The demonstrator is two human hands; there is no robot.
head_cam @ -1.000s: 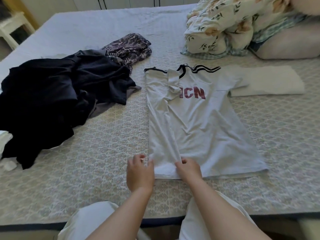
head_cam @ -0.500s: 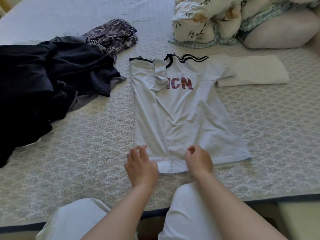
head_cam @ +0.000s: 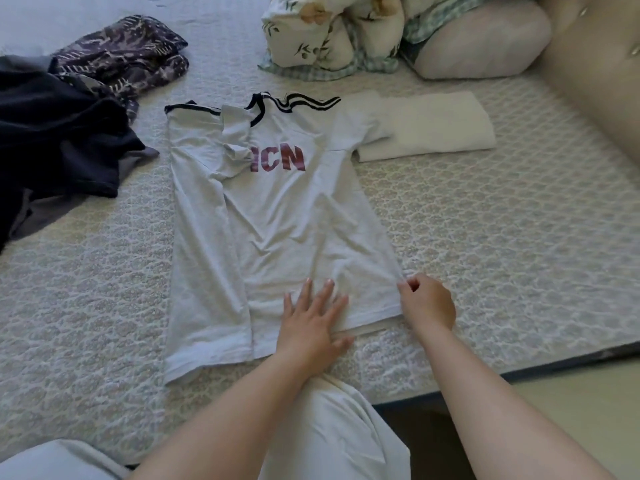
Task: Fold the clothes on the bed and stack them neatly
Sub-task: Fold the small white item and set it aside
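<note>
A white T-shirt (head_cam: 277,216) with red letters and dark collar trim lies flat on the bed, its left side folded inward over the chest. My left hand (head_cam: 311,320) presses flat with spread fingers on the shirt's bottom hem. My right hand (head_cam: 427,303) pinches the shirt's lower right corner at the hem. A folded white garment (head_cam: 433,126) lies beside the shirt's right sleeve. A heap of dark clothes (head_cam: 52,133) sits at the left, with a patterned dark garment (head_cam: 128,53) behind it.
The patterned bedspread (head_cam: 502,237) covers the bed; its near edge runs along the lower right. A floral duvet (head_cam: 332,29) and a pillow (head_cam: 485,39) are bunched at the head. A beige upholstered surface (head_cam: 595,71) rises at the right. My knees in white trousers (head_cam: 339,427) rest on the bed edge.
My right hand slid right along the hem to the shirt's lower right corner and pinched it. My left hand moved onto the hem's middle and flattened. The view shifted right.
</note>
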